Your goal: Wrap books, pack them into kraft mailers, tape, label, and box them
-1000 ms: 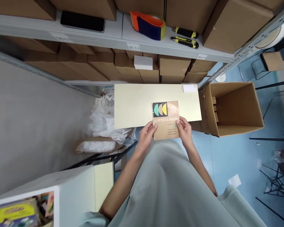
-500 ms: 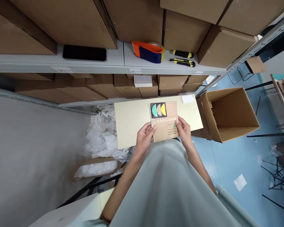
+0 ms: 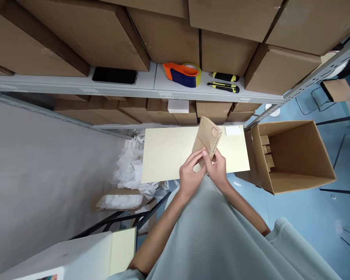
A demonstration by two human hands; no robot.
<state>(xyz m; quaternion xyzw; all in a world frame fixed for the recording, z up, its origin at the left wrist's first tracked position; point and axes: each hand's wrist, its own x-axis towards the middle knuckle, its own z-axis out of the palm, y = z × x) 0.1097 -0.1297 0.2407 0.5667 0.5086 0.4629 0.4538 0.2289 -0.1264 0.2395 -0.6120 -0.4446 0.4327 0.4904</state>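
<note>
left hand [image 3: 191,174]: partly closed, fingers bent and drawn together on the near end of a tan book [image 3: 205,134]. right hand [image 3: 217,169]: likewise partly closed, thumb against the same end, its other fingers partly hidden behind the book. the book is held tilted in both hands, above the right half of the pale yellow surface [image 3: 166,153]; in this view its far end overlaps the surface's far edge. at the far right corner: a white slip [image 3: 232,130]. beside the right edge: an open carton [image 3: 301,151], with small brown boxes [image 3: 266,149] inside along its left wall. past the left edge: crumpled white plastic [image 3: 130,167]. beyond the far edge: shelving, its lower level bearing brown boxes [image 3: 212,105] and a small white box [image 3: 178,106]. upper shelf [image 3: 151,82], left to right: a black phone [image 3: 114,76], an orange-and-navy tape dispenser [image 3: 183,76] and yellow-and-black cutters [image 3: 224,77], with larger cartons [image 3: 163,39] behind.
</note>
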